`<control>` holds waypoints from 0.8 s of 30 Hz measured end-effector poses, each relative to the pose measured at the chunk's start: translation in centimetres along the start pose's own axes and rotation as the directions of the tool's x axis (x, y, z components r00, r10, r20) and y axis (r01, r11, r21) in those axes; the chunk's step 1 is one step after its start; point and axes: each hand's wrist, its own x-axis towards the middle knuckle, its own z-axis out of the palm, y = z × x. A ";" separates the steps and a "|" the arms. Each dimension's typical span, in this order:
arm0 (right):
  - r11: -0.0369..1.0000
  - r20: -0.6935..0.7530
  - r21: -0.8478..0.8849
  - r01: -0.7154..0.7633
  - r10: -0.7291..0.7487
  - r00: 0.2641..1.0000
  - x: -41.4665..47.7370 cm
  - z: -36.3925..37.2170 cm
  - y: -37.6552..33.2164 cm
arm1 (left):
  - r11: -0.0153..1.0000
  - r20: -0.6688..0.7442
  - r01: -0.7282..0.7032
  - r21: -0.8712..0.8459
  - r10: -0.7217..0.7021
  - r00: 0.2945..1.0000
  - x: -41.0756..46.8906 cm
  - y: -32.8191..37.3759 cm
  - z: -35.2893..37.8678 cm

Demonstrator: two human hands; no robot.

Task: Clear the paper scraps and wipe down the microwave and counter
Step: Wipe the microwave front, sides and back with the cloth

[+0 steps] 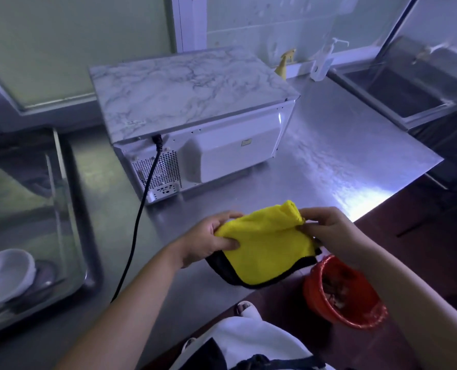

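A yellow cloth (264, 244) with a black edge is held above the front edge of the steel counter (336, 145). My left hand (211, 239) grips its left side, thumb on top. My right hand (326, 228) pinches its folded right end. Behind the cloth stands the white microwave (195, 116) with a marble-patterned top, its back panel and vents facing me. Its black power cord (139, 217) runs down across the counter toward me. No paper scraps show on the counter.
A red bin (344, 295) with scraps inside stands on the floor at the lower right. A sink (398, 94) lies at the back right, with a yellow spray bottle (284, 64) and a pump bottle (323, 61) beside it. A tray with a white bowl (5, 276) sits at left.
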 end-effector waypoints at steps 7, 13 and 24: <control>0.914 0.271 -0.118 0.389 -0.347 0.898 3.0 0.0 -4.5 | 0.918 0.030 -0.048 0.393 0.039 0.999 1.5 4.2 1.3; 0.749 0.093 0.637 0.180 -0.306 0.947 8.1 -4.3 -3.1 | 0.965 -0.213 0.021 0.262 0.037 0.976 6.0 6.4 4.3; 0.528 0.512 0.750 -0.398 -0.083 0.855 12.0 -0.5 7.1 | 0.987 -0.455 0.049 -0.153 -0.114 0.883 13.3 4.4 8.2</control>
